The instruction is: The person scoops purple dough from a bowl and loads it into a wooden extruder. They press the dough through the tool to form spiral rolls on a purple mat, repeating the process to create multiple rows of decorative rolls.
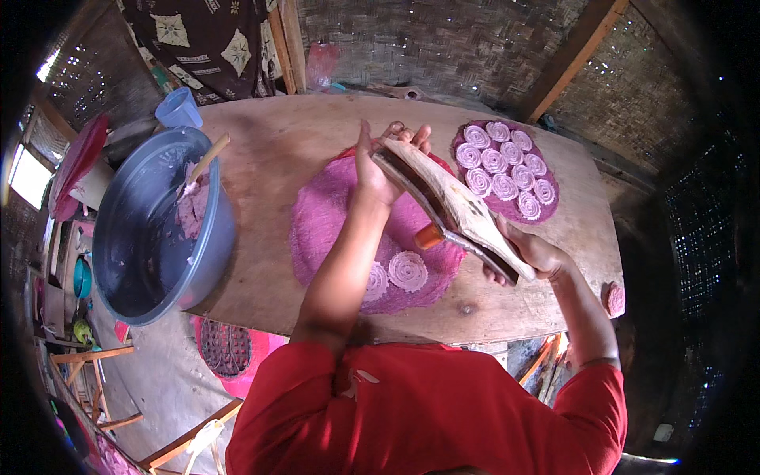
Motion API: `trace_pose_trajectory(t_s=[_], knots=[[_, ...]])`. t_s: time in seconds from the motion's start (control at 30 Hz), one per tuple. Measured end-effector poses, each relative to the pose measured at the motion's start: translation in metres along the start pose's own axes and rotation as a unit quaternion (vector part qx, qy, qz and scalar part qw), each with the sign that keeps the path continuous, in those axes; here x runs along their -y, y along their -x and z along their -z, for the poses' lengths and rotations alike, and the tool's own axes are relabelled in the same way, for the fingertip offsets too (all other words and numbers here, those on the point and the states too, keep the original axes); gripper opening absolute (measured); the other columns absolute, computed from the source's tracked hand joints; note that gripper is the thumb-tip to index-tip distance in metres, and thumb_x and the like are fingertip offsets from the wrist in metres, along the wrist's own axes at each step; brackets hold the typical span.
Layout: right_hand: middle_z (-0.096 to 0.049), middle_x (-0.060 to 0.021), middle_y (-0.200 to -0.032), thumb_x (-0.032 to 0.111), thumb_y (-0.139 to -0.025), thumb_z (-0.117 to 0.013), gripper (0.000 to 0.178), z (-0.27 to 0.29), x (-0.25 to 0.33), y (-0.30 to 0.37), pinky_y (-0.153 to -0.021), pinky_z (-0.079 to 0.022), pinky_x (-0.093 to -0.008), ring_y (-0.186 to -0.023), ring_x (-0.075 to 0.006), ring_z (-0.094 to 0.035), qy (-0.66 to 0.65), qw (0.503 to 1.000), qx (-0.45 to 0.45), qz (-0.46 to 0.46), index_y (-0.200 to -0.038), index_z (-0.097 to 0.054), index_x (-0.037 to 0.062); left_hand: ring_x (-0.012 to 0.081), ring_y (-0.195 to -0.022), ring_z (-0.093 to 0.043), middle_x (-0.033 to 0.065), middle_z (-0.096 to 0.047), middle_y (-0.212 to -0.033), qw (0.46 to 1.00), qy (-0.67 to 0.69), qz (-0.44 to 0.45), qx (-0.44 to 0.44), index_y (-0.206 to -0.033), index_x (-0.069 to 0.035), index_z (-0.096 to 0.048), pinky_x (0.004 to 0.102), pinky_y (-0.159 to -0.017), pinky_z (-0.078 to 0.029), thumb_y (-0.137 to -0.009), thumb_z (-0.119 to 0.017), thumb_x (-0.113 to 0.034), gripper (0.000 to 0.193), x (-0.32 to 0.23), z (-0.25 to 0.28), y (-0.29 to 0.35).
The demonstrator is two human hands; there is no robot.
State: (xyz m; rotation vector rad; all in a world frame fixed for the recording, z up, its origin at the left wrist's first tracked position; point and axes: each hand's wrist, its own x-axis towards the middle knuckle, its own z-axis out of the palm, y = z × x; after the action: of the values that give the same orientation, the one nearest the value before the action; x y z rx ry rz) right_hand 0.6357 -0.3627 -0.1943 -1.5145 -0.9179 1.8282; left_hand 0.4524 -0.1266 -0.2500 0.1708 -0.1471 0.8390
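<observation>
From where I stand, the wooden tool (465, 207) is up in the air, held aslant over the round pink mesh mat (321, 207) in the middle of the desk (261, 162). It is long and narrow, with a pale, worn wooden face, a dark edge along one side, and a stubby orange peg (430, 237) sticking out toward the person. The left hand (380, 170) has its upper end, palm turned up, the fingers bent around behind it with their tips showing past the edge. The right hand (532, 252) grasps the lower end, thumb lying on the pale face and fingertips peeking out underneath.

Below, near the mat's closer edge, sit two pale pink spiral rosettes (408, 271), one partly hidden by the left forearm. To the right, well apart from them, a smaller purple mat (502, 209) carries about a dozen more of the same, packed close together.

Over at the left stands a big grey-blue basin (214, 265) with pink dough (190, 212) clinging to its inner side and a wooden handle (210, 162) leaning on the rim. A light blue jug (180, 108) is just behind it. A pink lump (615, 299) rests at the desk's right corner, and a woven wall (427, 47) rises behind everything.
</observation>
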Motion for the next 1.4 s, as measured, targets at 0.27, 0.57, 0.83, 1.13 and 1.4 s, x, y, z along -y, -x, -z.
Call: trace_pose_trajectory(t_s=[0.27,0.57,0.83,1.13,1.4], knots=[[-0.055,-0.0046,-0.057,0.069,-0.097,-0.018,0.073,-0.002,0.007,-0.014,-0.039,-0.042,-0.029,-0.042,-0.014,-0.052,0.135,0.985,-0.077,-0.072,-0.093,-0.057,0.0078,0.0206,-0.07,-0.05,0.0036,-0.049,-0.073,0.993,0.115,-0.024,-0.015,-0.086,-0.008,-0.049,0.0386,-0.076,-0.044,-0.097,-0.033,-0.046,0.044,0.032,0.071,-0.004],[-0.051,-0.0038,-0.053,0.069,-0.097,-0.02,0.077,-0.013,0.029,0.002,-0.037,-0.039,-0.0289,-0.039,-0.0141,-0.049,0.182,0.975,-0.118,-0.047,-0.077,-0.059,0.0047,0.0154,-0.065,-0.051,-0.0025,-0.05,-0.07,0.997,0.034,-0.056,-0.05,-0.079,-0.012,-0.052,0.0341,-0.074,-0.044,-0.087,-0.047,-0.029,0.019,0.021,0.026,-0.003],[-0.048,-0.0044,-0.049,0.067,-0.098,-0.022,0.078,-0.025,0.047,0.011,-0.036,-0.038,-0.0302,-0.038,-0.0132,-0.047,0.304,0.93,-0.202,-0.031,-0.074,-0.059,0.0033,0.0152,-0.064,-0.049,-0.0023,-0.048,-0.068,0.996,0.055,-0.062,-0.035,-0.078,-0.013,-0.05,0.0355,-0.071,-0.043,-0.09,-0.043,-0.03,0.022,0.02,0.015,-0.004],[-0.048,-0.0053,-0.047,0.064,-0.099,-0.028,0.075,-0.024,0.042,0.027,-0.036,-0.038,-0.0304,-0.037,-0.0136,-0.048,0.257,0.946,-0.187,-0.069,-0.065,-0.055,0.0035,0.0142,-0.061,-0.048,-0.0033,-0.048,-0.066,0.995,0.079,-0.045,-0.051,-0.077,-0.014,-0.049,0.0336,-0.069,-0.041,-0.082,-0.051,-0.029,0.016,0.035,0.026,0.008],[-0.046,-0.0039,-0.046,0.058,-0.101,-0.029,0.069,-0.027,0.038,-0.002,-0.035,-0.035,-0.0308,-0.035,-0.0134,-0.044,0.281,0.928,-0.243,-0.003,-0.067,-0.053,0.0032,0.0141,-0.056,-0.046,-0.0033,-0.046,-0.062,0.996,0.073,-0.031,-0.052,-0.074,-0.014,-0.047,0.0332,-0.066,-0.04,-0.089,-0.04,-0.034,0.026,0.009,0.031,-0.02]])
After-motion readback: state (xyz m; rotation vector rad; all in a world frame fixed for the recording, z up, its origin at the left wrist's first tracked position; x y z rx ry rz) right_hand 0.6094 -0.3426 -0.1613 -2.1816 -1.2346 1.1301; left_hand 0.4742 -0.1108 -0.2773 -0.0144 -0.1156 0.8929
